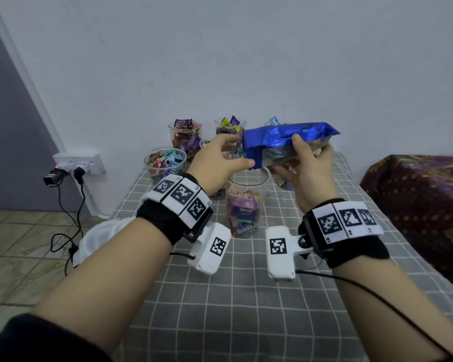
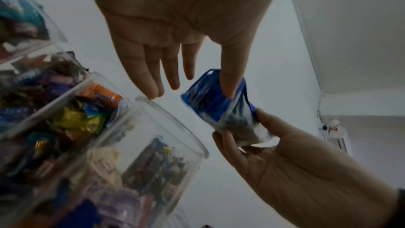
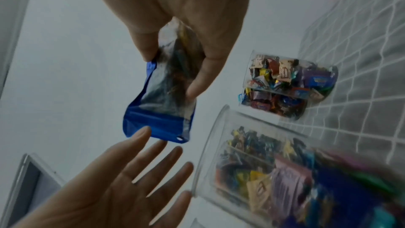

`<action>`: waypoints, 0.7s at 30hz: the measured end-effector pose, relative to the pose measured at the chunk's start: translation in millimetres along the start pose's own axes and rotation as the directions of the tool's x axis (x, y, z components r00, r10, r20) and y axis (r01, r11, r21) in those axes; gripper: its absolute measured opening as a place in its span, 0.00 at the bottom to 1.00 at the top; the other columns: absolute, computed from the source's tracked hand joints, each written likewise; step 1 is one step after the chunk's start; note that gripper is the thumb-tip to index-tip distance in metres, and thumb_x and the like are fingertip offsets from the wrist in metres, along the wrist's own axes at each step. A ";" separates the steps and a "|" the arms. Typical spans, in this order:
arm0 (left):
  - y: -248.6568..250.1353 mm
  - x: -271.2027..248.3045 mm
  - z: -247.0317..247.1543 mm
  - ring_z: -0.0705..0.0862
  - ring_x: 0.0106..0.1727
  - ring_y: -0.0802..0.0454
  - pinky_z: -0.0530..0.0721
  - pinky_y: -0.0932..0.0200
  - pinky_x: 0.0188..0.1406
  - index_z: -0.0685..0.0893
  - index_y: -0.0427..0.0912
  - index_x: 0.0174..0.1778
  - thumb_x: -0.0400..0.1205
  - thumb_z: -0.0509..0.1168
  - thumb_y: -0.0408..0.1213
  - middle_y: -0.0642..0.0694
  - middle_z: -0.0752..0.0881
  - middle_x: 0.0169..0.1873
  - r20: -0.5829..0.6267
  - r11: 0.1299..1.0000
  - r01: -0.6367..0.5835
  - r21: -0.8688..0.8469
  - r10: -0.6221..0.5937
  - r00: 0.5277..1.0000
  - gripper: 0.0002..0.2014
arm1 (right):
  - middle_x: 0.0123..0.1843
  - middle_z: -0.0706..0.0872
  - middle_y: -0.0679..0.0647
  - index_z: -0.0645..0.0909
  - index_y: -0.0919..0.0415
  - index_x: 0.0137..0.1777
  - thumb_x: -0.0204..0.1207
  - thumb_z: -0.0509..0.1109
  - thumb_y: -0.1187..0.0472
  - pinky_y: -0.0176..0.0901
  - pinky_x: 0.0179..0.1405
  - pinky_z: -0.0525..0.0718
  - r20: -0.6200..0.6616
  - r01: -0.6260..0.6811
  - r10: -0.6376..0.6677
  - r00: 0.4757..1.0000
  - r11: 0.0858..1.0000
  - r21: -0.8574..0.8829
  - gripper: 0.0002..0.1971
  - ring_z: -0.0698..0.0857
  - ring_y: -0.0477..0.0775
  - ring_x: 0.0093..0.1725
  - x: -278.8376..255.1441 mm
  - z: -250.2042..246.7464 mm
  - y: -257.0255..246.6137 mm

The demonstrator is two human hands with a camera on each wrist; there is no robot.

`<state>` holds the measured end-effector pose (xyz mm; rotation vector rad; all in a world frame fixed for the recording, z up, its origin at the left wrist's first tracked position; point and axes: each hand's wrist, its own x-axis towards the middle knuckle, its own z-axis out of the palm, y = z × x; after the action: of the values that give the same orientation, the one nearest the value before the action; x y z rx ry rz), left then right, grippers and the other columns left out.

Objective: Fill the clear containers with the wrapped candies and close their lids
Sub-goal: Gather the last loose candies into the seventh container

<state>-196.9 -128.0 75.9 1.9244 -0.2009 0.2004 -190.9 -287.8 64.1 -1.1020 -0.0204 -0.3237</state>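
Several clear containers [image 1: 165,165] at the table's twelve o'clock already brim with wrapped candies [image 1: 242,214]; no lids seem fitted. The right hand [image 1: 307,168] clamps a blue bag [image 1: 285,142] above the part-filled nearest one; the left hand [image 1: 215,163], fingers spread, touches its mouth.

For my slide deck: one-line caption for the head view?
Right hand holds a blue bag above a half-filled cup; open left hand reaches for it.

The blue pouch [image 1: 285,145] hides most of the clear cup [image 1: 273,121] behind it, leaving only a candy tip visible. Beneath the pouch, the nearest cup [image 3: 285,171] smears into blur in the right wrist view, its lower part cut off by the edge.
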 end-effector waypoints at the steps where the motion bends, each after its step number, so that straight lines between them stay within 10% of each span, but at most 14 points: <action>1: -1.6 1.3 -1.4 0.83 0.60 0.49 0.81 0.41 0.63 0.77 0.50 0.64 0.71 0.76 0.43 0.51 0.81 0.60 -0.023 0.999 -0.017 0.048 0.018 1.000 0.27 | 0.65 0.78 0.57 0.60 0.59 0.75 0.80 0.67 0.60 0.51 0.43 0.90 0.000 0.011 -0.011 1.000 0.999 -0.037 0.27 0.87 0.53 0.52 1.4 0.2 -1.3; 10: -1.6 -0.7 -4.7 0.80 0.58 0.52 0.80 0.47 0.61 0.75 0.52 0.69 0.71 0.75 0.43 0.50 0.79 0.61 -0.084 0.934 -0.158 0.321 0.194 0.977 0.29 | 0.60 0.79 0.52 0.57 0.54 0.80 0.77 0.71 0.64 0.40 0.35 0.88 0.052 0.054 -0.043 0.998 0.971 -0.233 0.35 0.85 0.54 0.57 12.6 6.5 -5.4; 17: -4.3 1.6 1.6 0.85 0.48 0.55 0.84 0.48 0.55 0.84 0.53 0.53 0.74 0.72 0.45 0.57 0.86 0.49 -0.070 0.929 -0.160 0.334 0.194 0.979 0.12 | 0.52 0.75 0.37 0.61 0.46 0.76 0.68 0.74 0.51 0.66 0.54 0.84 0.126 0.223 -0.184 0.975 0.793 -0.567 0.37 0.84 0.64 0.58 15.1 16.9 -1.0; 21: -9.2 3.3 1.8 0.85 0.46 0.55 0.84 0.49 0.53 0.84 0.53 0.48 0.74 0.72 0.47 0.56 0.87 0.45 -0.109 0.925 -0.150 0.349 0.199 0.974 0.09 | 0.58 0.77 0.48 0.62 0.46 0.74 0.66 0.74 0.49 0.66 0.54 0.84 0.177 0.279 -0.216 0.960 0.718 -0.638 0.36 0.84 0.66 0.58 13.1 22.6 -1.0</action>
<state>-191.5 -126.6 67.7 2.2246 -0.2561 0.5202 -175.4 -271.6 77.6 -1.8351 -0.1469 -0.5482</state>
